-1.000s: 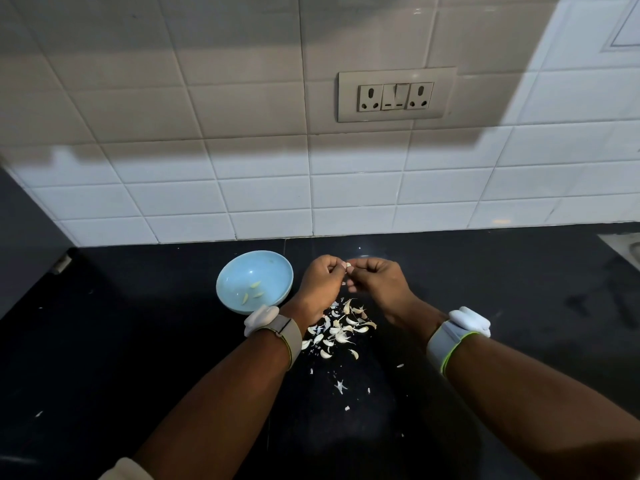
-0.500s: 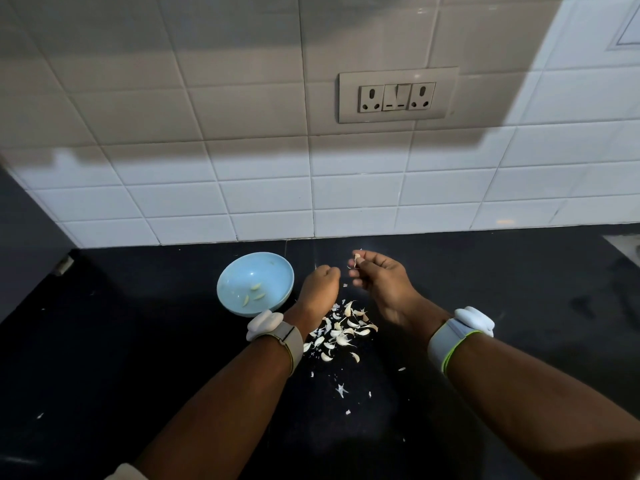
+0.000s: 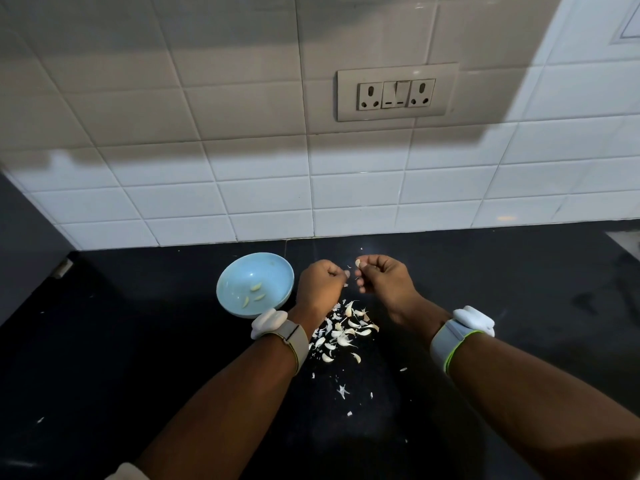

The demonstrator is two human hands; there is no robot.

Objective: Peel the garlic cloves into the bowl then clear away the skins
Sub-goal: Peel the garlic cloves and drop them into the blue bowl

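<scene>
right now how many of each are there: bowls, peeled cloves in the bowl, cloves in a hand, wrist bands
round light blue bowls: 1
pale peeled garlic cloves in the bowl: 3
garlic cloves pinched in the right hand: 1
grey wrist bands with white pods: 2
total: 7
The loose heap of cloves and skins is too jumbled to count.

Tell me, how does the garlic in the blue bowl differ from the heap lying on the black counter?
The garlic in the bowl is just a few smooth, pale yellowish pieces inside the blue bowl. The heap is far more numerous, whiter, with curled pointed bits, spread loose over the counter between the wrists, and scraps trail nearer the camera. Both are small and pale.
</scene>
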